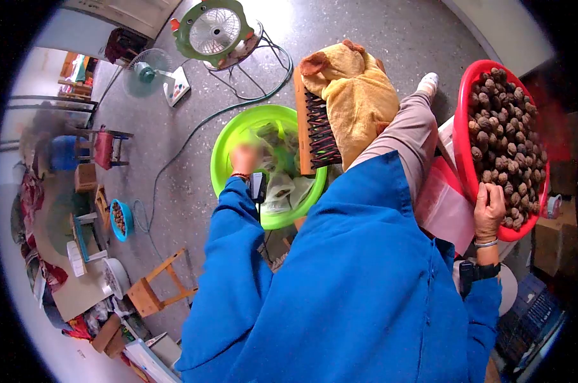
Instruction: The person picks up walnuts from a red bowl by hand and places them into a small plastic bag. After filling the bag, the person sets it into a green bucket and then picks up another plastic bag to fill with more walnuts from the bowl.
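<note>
My left hand point(244, 159) is over the left side of a lime-green tub point(223, 134); a blur covers its fingers, so what it holds is hidden. Inside the tub lie crumpled clear and whitish plastic bags point(279, 190). At the near rim of a red basin point(463, 137) is my right hand point(490, 210), its fingers bent and drawn together beside the walnuts point(503, 131) heaped there. Whatever sits between those fingertips is hidden.
A wooden seat point(303, 131) with a yellow plush cloth point(362, 96) stands beside the tub. Beyond are a green fan point(214, 32) and a cable point(206, 121) along the floor. At left are a small wooden chair point(150, 293) and a blue bowl point(128, 220) of walnuts.
</note>
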{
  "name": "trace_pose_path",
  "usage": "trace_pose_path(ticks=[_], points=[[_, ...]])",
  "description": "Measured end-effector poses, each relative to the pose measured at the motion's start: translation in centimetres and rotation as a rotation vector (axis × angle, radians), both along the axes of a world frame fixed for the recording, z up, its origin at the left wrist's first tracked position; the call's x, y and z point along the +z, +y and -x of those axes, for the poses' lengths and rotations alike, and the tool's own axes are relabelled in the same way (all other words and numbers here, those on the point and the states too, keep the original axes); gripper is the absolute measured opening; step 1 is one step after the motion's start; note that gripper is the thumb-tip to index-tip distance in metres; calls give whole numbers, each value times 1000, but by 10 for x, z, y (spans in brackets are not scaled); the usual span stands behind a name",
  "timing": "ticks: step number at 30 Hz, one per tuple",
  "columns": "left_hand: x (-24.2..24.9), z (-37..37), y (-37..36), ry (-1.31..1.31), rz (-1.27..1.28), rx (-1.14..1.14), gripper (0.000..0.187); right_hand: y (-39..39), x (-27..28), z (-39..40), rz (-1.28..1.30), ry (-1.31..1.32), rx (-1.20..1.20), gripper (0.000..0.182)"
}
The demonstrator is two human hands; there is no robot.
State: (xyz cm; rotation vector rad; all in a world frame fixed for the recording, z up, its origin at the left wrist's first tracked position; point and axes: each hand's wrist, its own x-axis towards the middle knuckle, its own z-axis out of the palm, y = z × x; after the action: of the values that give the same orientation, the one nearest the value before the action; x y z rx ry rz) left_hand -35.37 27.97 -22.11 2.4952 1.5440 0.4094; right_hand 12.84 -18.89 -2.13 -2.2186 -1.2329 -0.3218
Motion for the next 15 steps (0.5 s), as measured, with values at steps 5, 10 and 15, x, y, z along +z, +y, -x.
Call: trace_pose_path(ticks=[5,10,15], points=[[-11,-2,6,-75,316,276,25,0,-1,0,29,-16,-18,7],[-6,-8,8,-77,348,339,26,0,-3,0,34,-20,-21,6],[-22,-20,19,15,295,343,27,0,-4,0,26,-22,-20,5]])
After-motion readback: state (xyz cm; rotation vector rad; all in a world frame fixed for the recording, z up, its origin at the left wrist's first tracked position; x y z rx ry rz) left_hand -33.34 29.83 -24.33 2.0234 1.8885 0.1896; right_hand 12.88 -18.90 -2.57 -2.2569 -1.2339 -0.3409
